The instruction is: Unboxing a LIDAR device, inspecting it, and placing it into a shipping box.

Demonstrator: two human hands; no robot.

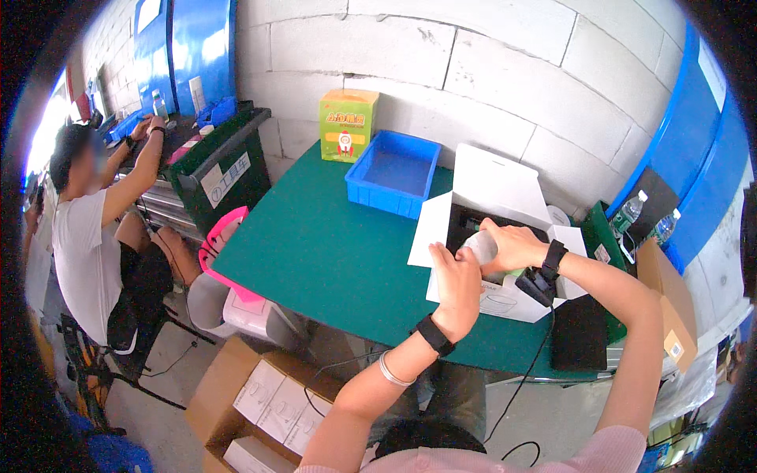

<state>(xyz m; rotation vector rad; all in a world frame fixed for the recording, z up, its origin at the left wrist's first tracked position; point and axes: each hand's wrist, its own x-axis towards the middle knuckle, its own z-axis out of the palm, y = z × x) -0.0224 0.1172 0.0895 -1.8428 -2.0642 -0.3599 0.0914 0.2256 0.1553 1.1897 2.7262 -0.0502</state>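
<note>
My left hand point(460, 285) and my right hand point(514, 246) meet over an open white cardboard box point(493, 181). Between them is a small whitish rounded object point(482, 247), its exact kind unclear. The fingers of both hands are closed around it, the left from the near side and the right from the far side. Beneath, the box shows a dark lining point(464, 222), and its lid stands raised against the wall. A black device with a cable point(536, 286) hangs at my right wrist. What lies deeper in the box is partly hidden by my hands.
On the green table point(292, 229) stand a blue tray point(386, 201) and a green carton point(347, 130). A black flat item point(579, 335) lies at the right edge, near bottles point(629, 211). A brown carton with white boxes point(229, 386) sits below left. A person point(87, 229) sits far left.
</note>
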